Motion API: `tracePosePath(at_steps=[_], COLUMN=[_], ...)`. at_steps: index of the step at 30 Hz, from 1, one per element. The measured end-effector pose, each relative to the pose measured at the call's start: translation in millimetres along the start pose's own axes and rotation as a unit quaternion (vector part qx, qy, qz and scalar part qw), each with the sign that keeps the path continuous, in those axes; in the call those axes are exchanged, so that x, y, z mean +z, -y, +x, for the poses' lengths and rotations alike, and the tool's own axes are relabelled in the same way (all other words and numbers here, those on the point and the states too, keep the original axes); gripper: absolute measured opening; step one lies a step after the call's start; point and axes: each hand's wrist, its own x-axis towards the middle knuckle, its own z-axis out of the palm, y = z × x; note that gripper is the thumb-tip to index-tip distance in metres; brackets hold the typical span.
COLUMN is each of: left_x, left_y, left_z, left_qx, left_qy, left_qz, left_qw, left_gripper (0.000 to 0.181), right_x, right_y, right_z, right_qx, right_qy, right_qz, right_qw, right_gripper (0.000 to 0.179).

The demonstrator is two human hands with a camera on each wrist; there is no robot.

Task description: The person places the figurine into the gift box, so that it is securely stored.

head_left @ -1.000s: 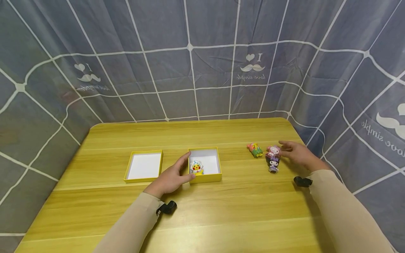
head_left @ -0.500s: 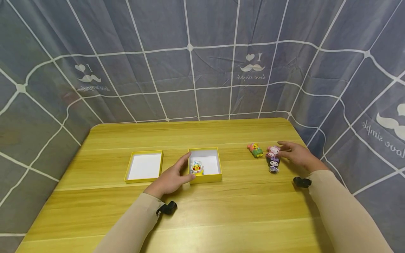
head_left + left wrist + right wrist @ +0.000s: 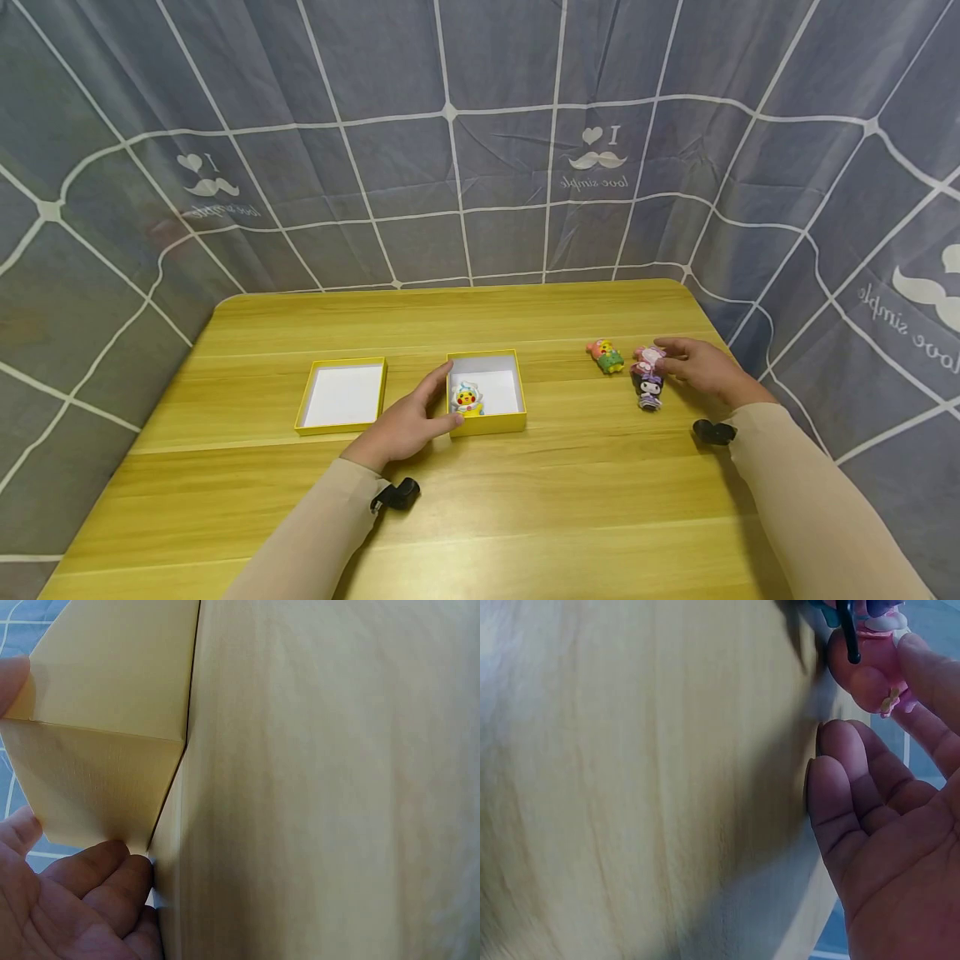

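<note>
My left hand (image 3: 405,427) holds the left side of a yellow box (image 3: 489,423), thumb at the near corner and index finger towards the far one. In the left wrist view, curled fingers meet the box wall (image 3: 90,784). Inside the box, at the near left, lies a yellow figurine with a white hood (image 3: 468,398). At the right, my right hand (image 3: 703,367) pinches a pink figurine (image 3: 647,358) between thumb and index finger; the right wrist view shows the thumb against it. A purple-and-black figurine (image 3: 649,392) lies just in front of the pink one.
Left of the box lies a yellow-edged lid (image 3: 345,395), white inside up. A green-and-pink figurine (image 3: 606,357) lies left of the right-hand pair. All rest on a wooden table (image 3: 525,517), with grey checked curtains (image 3: 502,158) behind and at both sides.
My right hand has shifted slightly left, its fingers now further over the pink figurine. The left hand and the box stay in place.
</note>
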Motion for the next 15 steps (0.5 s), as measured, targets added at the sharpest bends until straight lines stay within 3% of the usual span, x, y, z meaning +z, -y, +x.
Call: tracePosePath(at_steps=[15], left_x=[0.0], left_y=[0.1], left_z=[0.2], left_qx=[0.000], left_qy=[-0.001], left_qz=[0.000], left_qw=[1.0000], left_gripper=[0.093], right_x=[1.7], right_y=[-2.9], right_z=[3.0], right_qx=[-0.001], right_qy=[0.006], right_qz=[0.018], right_qw=[0.9998], right_gripper=[0.065])
